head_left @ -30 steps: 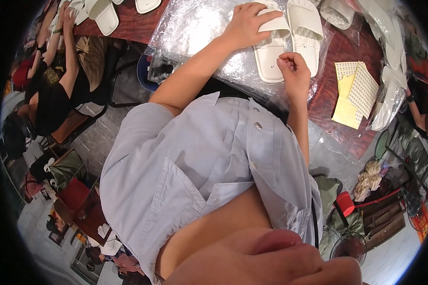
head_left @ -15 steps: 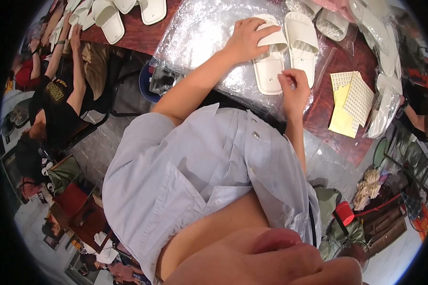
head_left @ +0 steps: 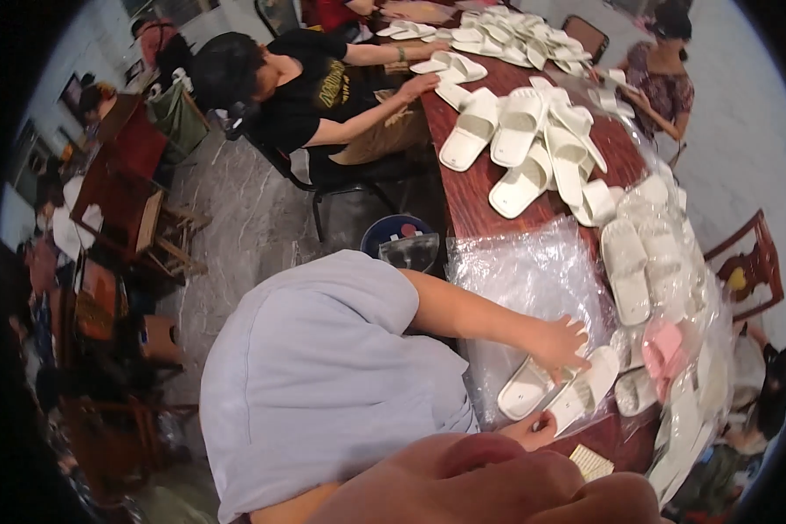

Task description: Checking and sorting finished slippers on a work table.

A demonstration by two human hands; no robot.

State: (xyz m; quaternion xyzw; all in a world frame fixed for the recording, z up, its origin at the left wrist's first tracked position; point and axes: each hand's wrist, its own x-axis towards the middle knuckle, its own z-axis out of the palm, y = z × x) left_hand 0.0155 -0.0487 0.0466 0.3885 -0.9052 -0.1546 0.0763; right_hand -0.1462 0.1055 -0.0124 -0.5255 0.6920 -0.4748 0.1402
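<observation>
A pair of white slippers lies side by side on clear plastic bags (head_left: pixel 533 271) at the table's near end. My left hand (head_left: pixel 557 348) rests with spread fingers over the straps, holding nothing I can see. Under it the left slipper (head_left: pixel 521 397) is partly covered; the right slipper (head_left: pixel 576 402) lies beside it. At the heel ends, my right hand (head_left: pixel 531 430) has thumb and forefinger closed in a pinch. What lies between those fingertips is too small to make out.
Loose white slippers (head_left: pixel 472 131) are heaped farther along the red-brown table (head_left: pixel 463 196). Bagged slippers (head_left: pixel 664 253) and a pink slipper (head_left: pixel 664 349) line the right side. A label sheet (head_left: pixel 592 463) lies nearby. A person in black (head_left: pixel 314 87) sits at left, beyond a blue bucket (head_left: pixel 397 234).
The view has swung, so the slippers and my hands now appear lower and more of the table shows. My left hand's fingers are more spread; my right hand stays pinched at the heels.
</observation>
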